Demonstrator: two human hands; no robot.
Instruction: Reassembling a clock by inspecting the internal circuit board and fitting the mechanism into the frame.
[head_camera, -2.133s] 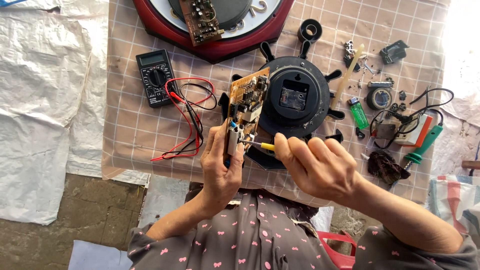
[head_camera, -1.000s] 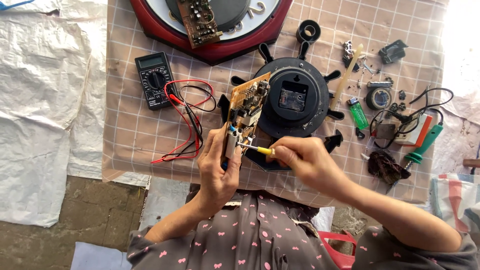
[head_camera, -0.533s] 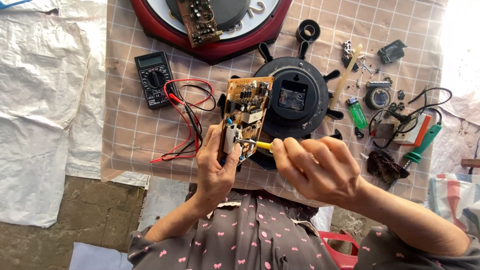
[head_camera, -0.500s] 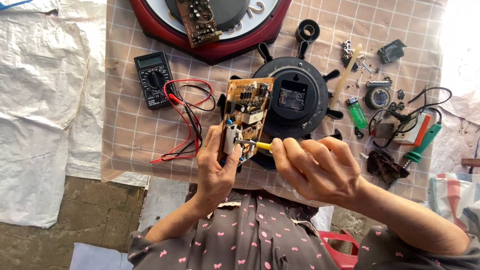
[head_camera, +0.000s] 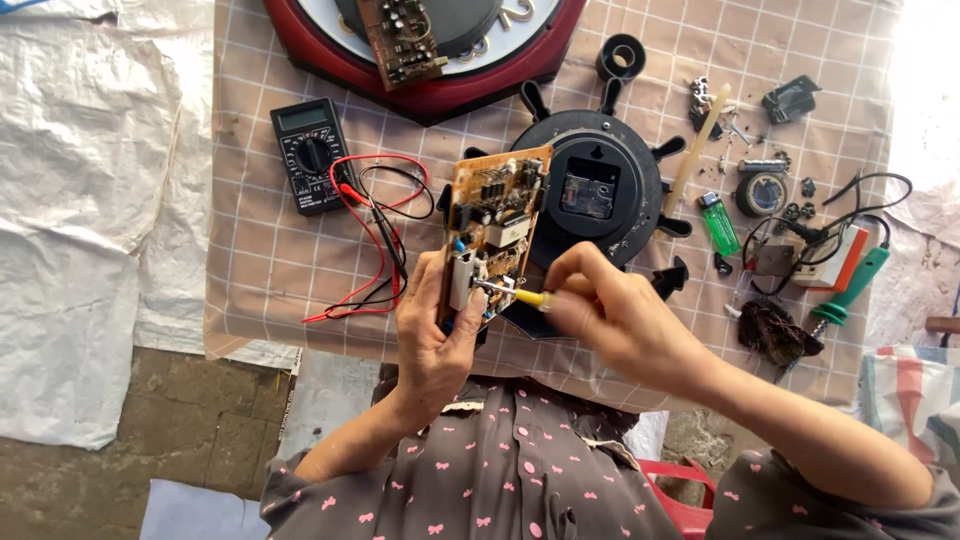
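Two hands meet: left hand (head_camera: 432, 335) grips circuit board (head_camera: 490, 225), right hand (head_camera: 610, 315) screwdriver (head_camera: 515, 294).

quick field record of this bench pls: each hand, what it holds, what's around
left hand: holds a brown circuit board upright by its lower end
right hand: grips a yellow-handled screwdriver, tip on the board
behind board: round black clock housing
left of board: black multimeter with red and black leads
right side: green lighter, green-handled soldering iron
surface: checked cloth
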